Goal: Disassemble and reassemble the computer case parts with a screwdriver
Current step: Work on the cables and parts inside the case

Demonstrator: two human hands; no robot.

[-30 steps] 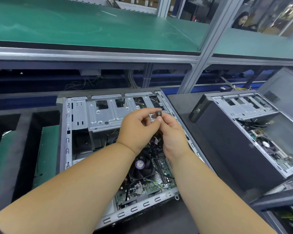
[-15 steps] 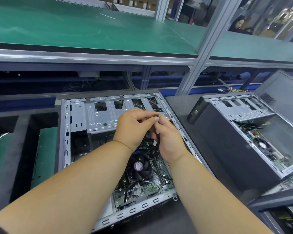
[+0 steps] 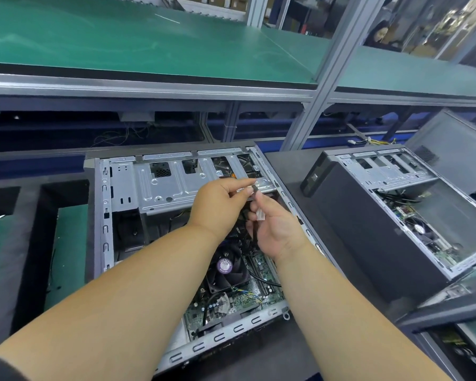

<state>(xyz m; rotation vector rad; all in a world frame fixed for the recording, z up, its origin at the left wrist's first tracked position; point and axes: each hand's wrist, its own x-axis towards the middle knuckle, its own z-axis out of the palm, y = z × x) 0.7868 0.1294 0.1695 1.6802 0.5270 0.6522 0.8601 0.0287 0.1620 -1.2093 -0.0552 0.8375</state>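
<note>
Open case (image 3: 127, 188) lies flat at the tabletop's centre, side panel off, fan (image 3: 227, 266) and board exposed. Left hand (image 3: 217, 207) and right hand (image 3: 275, 229) each pinch a black cable (image 3: 254, 215) at 1 o'clock of the fan. No screwdriver shows; judged mid-task, reassembly outstanding. Second case (image 3: 368, 215) stands at 3 o'clock.

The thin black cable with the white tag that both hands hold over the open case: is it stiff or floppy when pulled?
Probably floppy: the thin black cable bends between the left hand and right hand. Likely light, since fingertips alone pinch it. It may snag, because it runs down into the open grey metal computer case.
</note>
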